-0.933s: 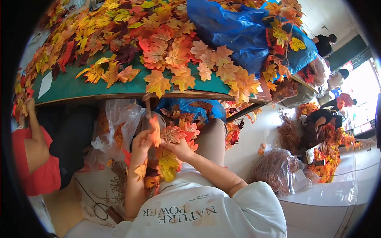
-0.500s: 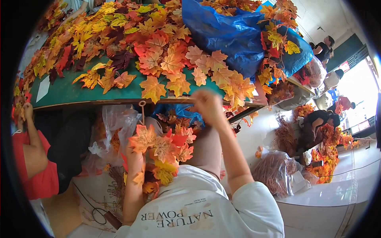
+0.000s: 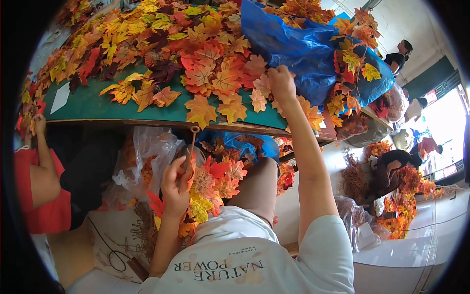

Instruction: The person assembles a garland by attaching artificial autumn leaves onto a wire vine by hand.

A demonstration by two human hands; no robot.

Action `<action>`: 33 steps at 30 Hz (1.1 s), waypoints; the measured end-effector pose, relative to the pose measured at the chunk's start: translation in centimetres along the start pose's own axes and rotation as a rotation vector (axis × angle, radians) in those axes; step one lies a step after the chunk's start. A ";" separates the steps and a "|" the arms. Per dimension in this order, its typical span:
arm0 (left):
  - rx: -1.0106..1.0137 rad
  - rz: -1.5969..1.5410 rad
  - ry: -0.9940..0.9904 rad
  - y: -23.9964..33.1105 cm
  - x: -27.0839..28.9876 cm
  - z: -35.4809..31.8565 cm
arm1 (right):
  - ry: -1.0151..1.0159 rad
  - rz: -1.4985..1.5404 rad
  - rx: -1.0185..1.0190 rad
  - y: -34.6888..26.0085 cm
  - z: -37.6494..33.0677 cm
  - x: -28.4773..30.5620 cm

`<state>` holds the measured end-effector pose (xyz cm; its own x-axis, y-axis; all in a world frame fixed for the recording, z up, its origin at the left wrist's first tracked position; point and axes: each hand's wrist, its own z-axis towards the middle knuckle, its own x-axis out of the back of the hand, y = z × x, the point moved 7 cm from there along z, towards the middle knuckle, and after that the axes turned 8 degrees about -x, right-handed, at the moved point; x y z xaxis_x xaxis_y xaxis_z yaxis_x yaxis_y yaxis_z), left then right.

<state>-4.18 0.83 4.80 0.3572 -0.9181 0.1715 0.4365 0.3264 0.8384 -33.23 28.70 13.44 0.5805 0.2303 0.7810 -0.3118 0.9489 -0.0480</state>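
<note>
My left hand (image 3: 175, 190) is curled around a brown stem (image 3: 194, 143) with a small loop at its top, just below the table edge. Artificial maple leaves (image 3: 204, 182) in orange, red and yellow hang from this stem beside the hand, over my lap. My right hand (image 3: 282, 84) reaches out over the table, fingers closed, at a pale orange leaf (image 3: 262, 85) beside the blue plastic bag (image 3: 306, 49). What its fingers pinch, if anything, is hidden.
Leaf sprays (image 3: 117, 36) cover much of the green tabletop (image 3: 83, 105). Under the table hang a clear plastic bag (image 3: 149, 147) and a blue one (image 3: 245, 142). A person in red (image 3: 44, 191) sits at my left. Bundled stems (image 3: 350, 215) and several people are at the right.
My right hand has moved up from the table's front edge onto the leaves by the blue bag. My left hand has risen slightly along the stem, its fingers showing more now.
</note>
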 end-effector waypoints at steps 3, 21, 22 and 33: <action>-0.027 -0.030 -0.002 -0.3 0.5 0.0 | 0.265 0.228 0.056 -0.9 0.4 3.3; 0.280 -0.652 0.146 -4.2 0.0 -2.1 | -0.212 1.757 -1.086 -20.6 -17.9 5.5; 0.007 -0.111 0.072 -2.5 0.7 -1.5 | -0.163 1.784 -1.075 -21.3 -18.5 6.7; 0.229 -0.026 0.074 -3.8 0.2 -1.9 | -0.300 1.532 -0.582 -26.0 -20.8 5.1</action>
<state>-4.25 -0.16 0.69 0.4115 -0.9039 0.1166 0.2512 0.2354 0.9389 -6.52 9.68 5.66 -0.1546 0.9801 -0.1248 -0.0744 -0.1375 -0.9877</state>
